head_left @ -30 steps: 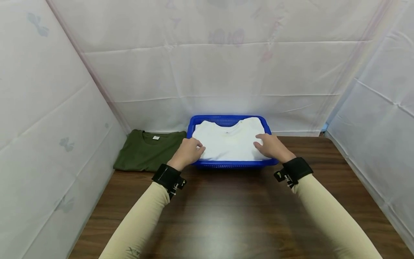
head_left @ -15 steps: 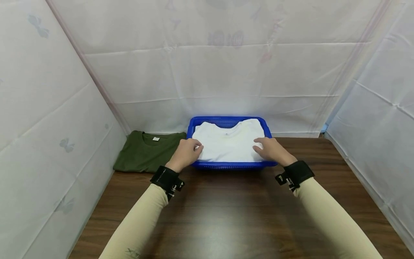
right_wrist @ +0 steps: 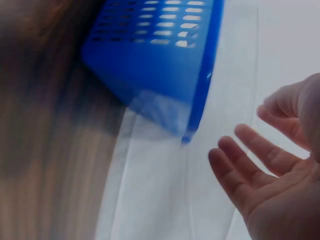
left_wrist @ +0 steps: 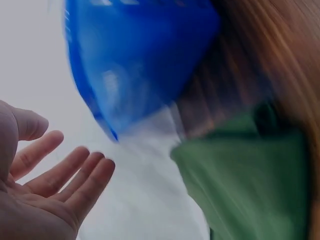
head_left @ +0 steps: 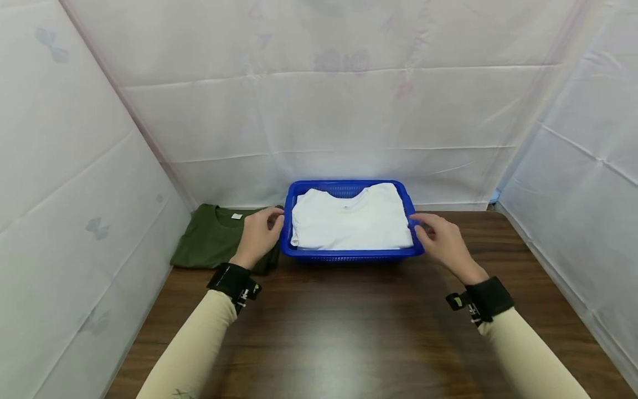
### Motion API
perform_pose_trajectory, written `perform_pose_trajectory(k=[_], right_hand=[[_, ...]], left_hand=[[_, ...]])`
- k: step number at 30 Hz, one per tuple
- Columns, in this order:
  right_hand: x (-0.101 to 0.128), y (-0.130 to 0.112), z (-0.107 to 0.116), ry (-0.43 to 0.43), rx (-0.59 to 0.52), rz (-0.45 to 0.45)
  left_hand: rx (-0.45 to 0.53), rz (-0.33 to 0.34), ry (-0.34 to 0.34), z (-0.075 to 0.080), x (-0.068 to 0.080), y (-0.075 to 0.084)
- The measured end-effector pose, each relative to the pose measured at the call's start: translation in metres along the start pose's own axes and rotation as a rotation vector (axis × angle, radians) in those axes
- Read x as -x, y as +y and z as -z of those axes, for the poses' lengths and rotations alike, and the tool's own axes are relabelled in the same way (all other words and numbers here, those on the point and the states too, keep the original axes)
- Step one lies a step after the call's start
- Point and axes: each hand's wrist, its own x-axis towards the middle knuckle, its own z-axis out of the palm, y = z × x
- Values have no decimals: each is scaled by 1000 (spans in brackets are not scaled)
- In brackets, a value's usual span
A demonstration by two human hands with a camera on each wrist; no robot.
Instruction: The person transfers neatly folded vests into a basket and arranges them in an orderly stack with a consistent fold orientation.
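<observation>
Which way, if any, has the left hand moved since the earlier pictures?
Yes. The left hand has slid left off the white shirt, past the blue basket's left rim.

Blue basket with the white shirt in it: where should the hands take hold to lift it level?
Take the blue basket by its two short end rims, the left hand coming in from the left end and the right hand from the right. Both hands are open beside those ends. The folded white shirt fills the inside, so grip the rim only, clear of the green shirt.
</observation>
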Motion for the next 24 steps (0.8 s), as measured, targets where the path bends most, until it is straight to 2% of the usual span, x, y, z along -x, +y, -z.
perform_pose_trajectory(k=[6, 12, 17, 24], right_hand=[[37, 11, 14, 92, 45, -54], [69, 21, 22, 102, 75, -108], [83, 27, 23, 68, 76, -135], [90, 30, 22, 46, 55, -141]], left_hand=[[-68, 62, -5, 9, 8, -32], [-100, 169, -94, 15, 22, -61], [-162, 251, -183, 21, 32, -80], [-233, 338, -274, 23, 44, -97]])
